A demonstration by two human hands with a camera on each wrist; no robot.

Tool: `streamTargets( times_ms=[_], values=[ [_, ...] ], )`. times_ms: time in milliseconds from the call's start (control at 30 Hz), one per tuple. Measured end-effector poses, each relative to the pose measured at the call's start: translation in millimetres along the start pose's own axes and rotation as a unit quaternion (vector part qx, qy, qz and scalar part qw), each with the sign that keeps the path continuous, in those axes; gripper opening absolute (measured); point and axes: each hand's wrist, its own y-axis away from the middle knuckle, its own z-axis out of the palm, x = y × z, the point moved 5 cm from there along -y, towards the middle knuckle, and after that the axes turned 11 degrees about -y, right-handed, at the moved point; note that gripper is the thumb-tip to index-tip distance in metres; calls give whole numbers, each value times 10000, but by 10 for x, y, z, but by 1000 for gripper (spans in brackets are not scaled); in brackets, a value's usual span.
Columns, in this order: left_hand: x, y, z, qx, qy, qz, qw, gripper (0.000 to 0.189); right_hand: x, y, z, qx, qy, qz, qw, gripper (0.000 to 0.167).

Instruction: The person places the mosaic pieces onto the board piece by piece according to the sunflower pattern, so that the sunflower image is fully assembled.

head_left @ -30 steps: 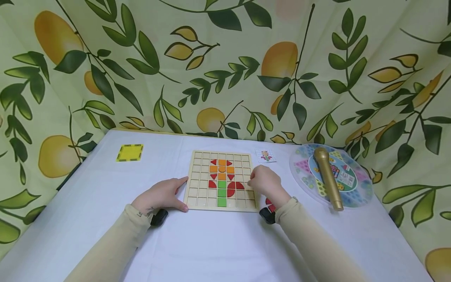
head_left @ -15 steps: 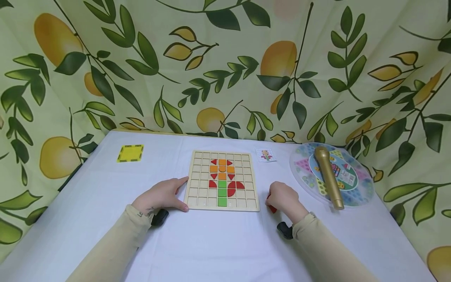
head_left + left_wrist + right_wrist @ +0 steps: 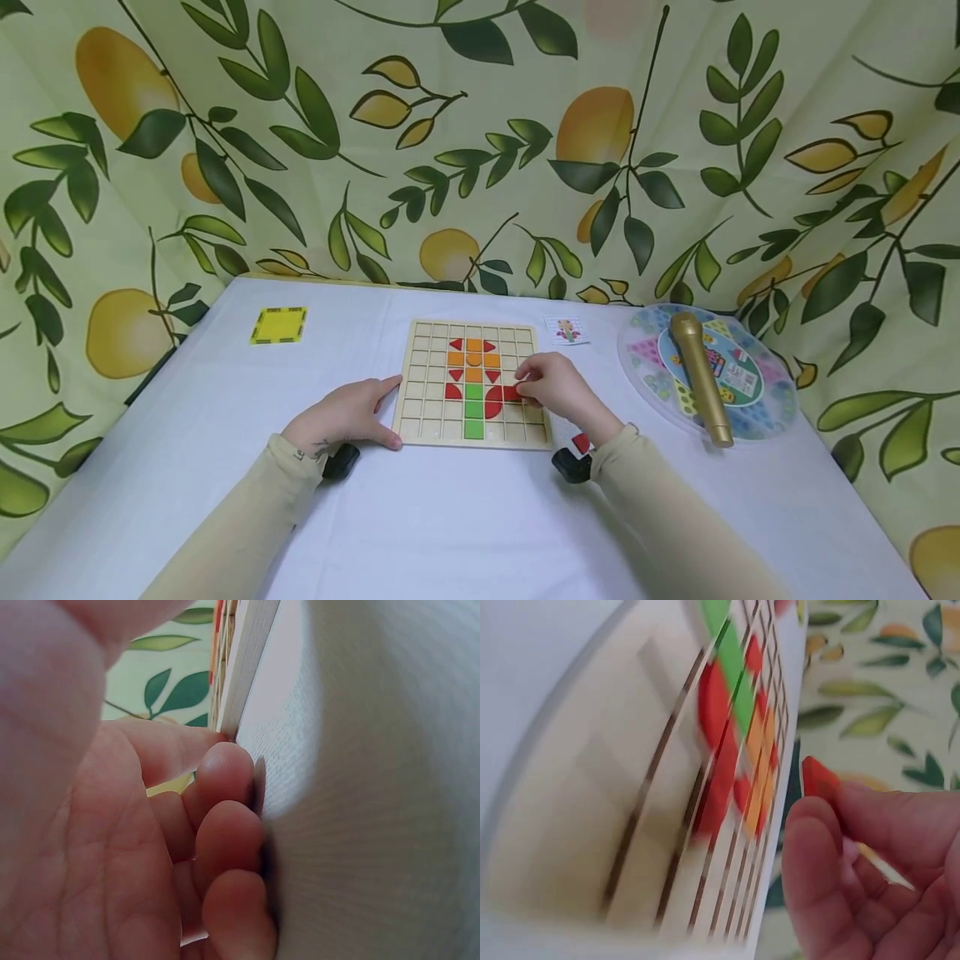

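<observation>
The square wooden grid board (image 3: pixel 420 421) lies mid-table, bearing orange, green and red flat pieces in a flower-like figure. At its left edge rests my left hand (image 3: pixel 341 417), thumb by the near corner and index finger farther up the side. In the left wrist view its other fingers (image 3: pixel 229 840) bend down to the tablecloth. My right hand (image 3: pixel 564 390) is over the board's right part, pinching a small red piece (image 3: pixel 819 781) between thumb and finger. Below it, a red quarter-round piece (image 3: pixel 714 705) sits in the grid. More red pieces (image 3: pixel 581 443) lie beside the right wrist.
A small picture card (image 3: pixel 566 330) with a similar figure lies behind the board. At right, a gold microphone (image 3: pixel 701 379) lies across a round clear-edged, patterned disc-shaped case (image 3: pixel 637 367). A yellow square (image 3: pixel 278 326) is at back left. A leaf-print curtain (image 3: pixel 480 167) hangs behind.
My right hand went from the board's right side out to the red pieces on the cloth, then came back over the board pinching a red piece. My left hand stayed put.
</observation>
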Motion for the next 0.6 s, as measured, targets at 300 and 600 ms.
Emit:
streamTargets(
  times_ms=[300, 600],
  values=[
    [8, 7, -10, -23, -83, 21, 10000, 107, -504, -264, 648, -739, 597, -1179, 9885, 8],
    [12, 8, -27, -55, -183, 84, 9998, 108, -593, -379, 928, -757, 1393, -1351, 9781, 7]
  ],
)
